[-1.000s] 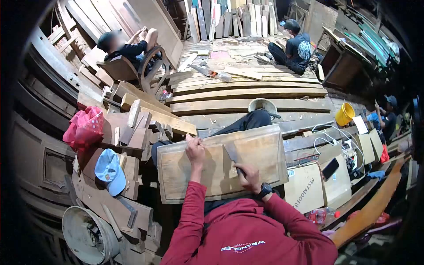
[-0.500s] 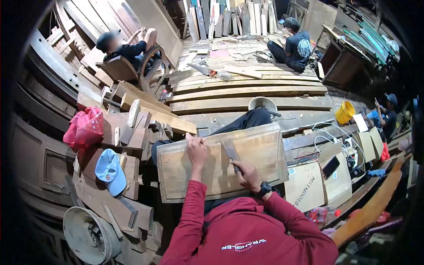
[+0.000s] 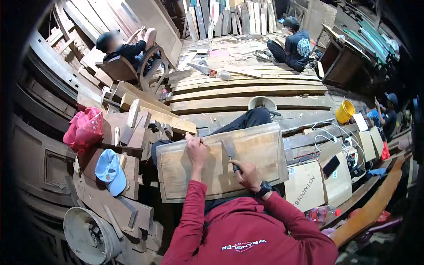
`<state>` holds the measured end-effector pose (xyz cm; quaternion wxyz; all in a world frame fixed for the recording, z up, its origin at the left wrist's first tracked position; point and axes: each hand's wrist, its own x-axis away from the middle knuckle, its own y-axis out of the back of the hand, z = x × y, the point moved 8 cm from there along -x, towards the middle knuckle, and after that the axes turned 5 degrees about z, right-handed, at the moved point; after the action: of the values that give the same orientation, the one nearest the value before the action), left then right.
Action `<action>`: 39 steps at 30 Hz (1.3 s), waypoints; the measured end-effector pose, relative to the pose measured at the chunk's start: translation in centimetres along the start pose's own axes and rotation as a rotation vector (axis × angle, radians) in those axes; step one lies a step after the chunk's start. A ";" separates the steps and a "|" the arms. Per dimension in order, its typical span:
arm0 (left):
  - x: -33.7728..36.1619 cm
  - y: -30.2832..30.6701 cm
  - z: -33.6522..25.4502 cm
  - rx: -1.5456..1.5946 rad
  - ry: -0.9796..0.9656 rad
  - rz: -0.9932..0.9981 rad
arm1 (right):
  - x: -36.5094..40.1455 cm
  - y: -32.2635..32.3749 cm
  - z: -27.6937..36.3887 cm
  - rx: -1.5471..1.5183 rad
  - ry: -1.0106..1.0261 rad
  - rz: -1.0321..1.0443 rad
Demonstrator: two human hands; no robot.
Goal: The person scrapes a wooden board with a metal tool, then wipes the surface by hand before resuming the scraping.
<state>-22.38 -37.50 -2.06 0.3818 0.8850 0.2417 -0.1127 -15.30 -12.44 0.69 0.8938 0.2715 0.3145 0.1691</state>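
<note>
**Head view: panel braced on the lap, scraper laid to its face**

Head-camera footage shows a wooden panel [image 3: 260, 154] laid across the lap of a person in a red sweatshirt [image 3: 243, 234], with the dark-trousered legs [image 3: 247, 120] stretched out under it; no bench is used. The panel lies face up, its long side running left to right, so that the whole face is within reach of both arms.

The left hand [image 3: 196, 150] is laid on the panel near its far edge. Its fingers [image 3: 191, 139] are stretched out and pressed on the wood, closed on nothing; the hold is judged to keep the board from sliding.

The right hand [image 3: 248, 174], a watch [image 3: 265, 189] on its wrist, is closed around the handle of a flat-bladed scraper [image 3: 229, 149]. The blade is set against the panel's middle and pointed away from the body, at a low slant, as suits a push along the wood.

A cardboard box [image 3: 304, 187] stands just beside the panel on the right. A blue cap [image 3: 108, 170] and a red bag [image 3: 84, 128] rest on stacked offcuts to the left. Other people are seated well apart on the plank floor [image 3: 247, 92].
</note>
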 end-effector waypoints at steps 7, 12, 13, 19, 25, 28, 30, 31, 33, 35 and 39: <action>0.2 0.4 -0.5 -0.044 -0.056 -0.059 | 0.7 -0.7 -0.5 -0.081 -0.014 0.011; 0.0 0.5 -0.3 -0.022 -0.020 -0.033 | 1.3 -0.9 -0.7 -0.109 -0.039 0.055; 0.2 0.5 -0.3 -0.015 -0.005 -0.027 | 0.9 -0.8 -0.4 -0.049 -0.027 -0.006; 0.1 0.6 -0.7 -0.032 -0.108 -0.061 | 1.4 -0.9 -1.2 -0.108 -0.051 -0.009; -0.5 3.6 -5.8 0.246 -0.169 -0.039 | 1.5 -0.3 -0.6 -0.071 0.064 0.004; 0.6 9.8 -15.2 0.514 -0.248 0.095 | 1.5 -1.2 -1.1 -0.007 -0.068 0.020; 2.3 14.3 -20.6 0.819 -0.364 0.153 | 0.7 -0.9 -1.3 -0.083 -0.119 -0.025; 3.4 17.0 -23.7 0.967 -0.436 0.140 | 0.8 -0.5 -1.1 -0.079 -0.055 -0.022; 6.0 20.8 -27.5 1.195 -0.626 0.111 | 2.0 -1.2 -1.2 -0.063 -0.054 0.087; 8.2 23.3 -29.8 1.325 -0.720 0.106 | 1.7 -1.3 -1.4 -0.045 -0.115 0.020; 10.4 24.5 -30.7 1.417 -0.806 0.323 | 1.0 -0.4 -0.5 -0.074 -0.065 0.010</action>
<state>-0.39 -26.05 30.18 -0.1970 0.8313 -0.1721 -0.4905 -14.85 -12.05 -0.32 0.9121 0.2452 0.2775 0.1760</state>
